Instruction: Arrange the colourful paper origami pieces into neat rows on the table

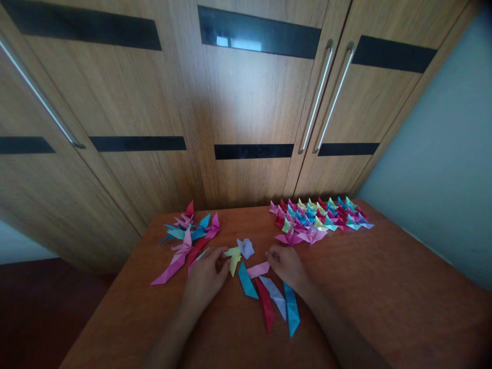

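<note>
My left hand (207,277) is closed, pinching a pale yellow folded paper piece (234,258) between thumb and fingers. A lilac folded paper piece (246,248) lies just beyond it. My right hand (289,267) is closed with its fingers curled in; what they hold, if anything, is hidden. The end of a pink folded paper strip (257,269) reaches those fingers. Between my forearms several more folded strips fan out: a blue one (248,281), a red one (265,306), a lilac one (275,297) and another blue one (292,310), partly beneath my right wrist.
Rows of colourful folded paper pieces (321,215) stand at the table's back right. A loose heap of pink, blue and red paper pieces (188,238) lies at the left. Behind the brown table (369,287) rises a wooden wardrobe (253,107); a pale wall (442,169) borders the right.
</note>
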`<action>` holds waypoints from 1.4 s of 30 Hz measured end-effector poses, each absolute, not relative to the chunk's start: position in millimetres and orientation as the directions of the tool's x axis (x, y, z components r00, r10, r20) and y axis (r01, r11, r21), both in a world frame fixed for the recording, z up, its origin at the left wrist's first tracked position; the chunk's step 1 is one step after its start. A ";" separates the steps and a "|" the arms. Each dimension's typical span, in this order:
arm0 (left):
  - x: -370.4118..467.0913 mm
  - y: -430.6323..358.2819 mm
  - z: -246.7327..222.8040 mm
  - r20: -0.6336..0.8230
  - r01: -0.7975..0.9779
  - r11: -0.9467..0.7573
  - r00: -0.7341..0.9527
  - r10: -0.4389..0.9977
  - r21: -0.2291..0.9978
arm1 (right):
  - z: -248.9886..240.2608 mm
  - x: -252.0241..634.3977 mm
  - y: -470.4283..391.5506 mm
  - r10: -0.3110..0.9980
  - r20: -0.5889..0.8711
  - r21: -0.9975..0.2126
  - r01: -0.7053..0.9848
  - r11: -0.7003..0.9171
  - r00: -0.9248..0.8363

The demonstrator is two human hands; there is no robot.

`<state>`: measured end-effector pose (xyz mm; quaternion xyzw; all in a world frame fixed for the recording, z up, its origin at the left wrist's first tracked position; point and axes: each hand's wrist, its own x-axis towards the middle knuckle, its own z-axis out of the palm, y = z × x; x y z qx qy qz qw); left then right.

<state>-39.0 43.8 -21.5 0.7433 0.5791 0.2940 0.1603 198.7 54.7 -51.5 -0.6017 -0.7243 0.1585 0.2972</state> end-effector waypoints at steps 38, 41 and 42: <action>16.3 26.6 9.2 0.730 0.712 -0.609 0.200 0.654 0.350 | -30.1 175.3 29.8 0.947 0.320 -0.891 0.341 0.301 0.000; 10.2 35.8 5.7 0.624 0.693 -0.513 0.117 0.773 0.506 | -28.3 177.1 29.4 0.939 0.344 -0.864 0.382 0.329 -0.031; 8.1 38.8 3.6 0.543 0.662 -0.487 0.142 0.828 0.569 | -27.2 177.8 29.0 0.934 0.355 -0.852 0.395 0.345 -0.049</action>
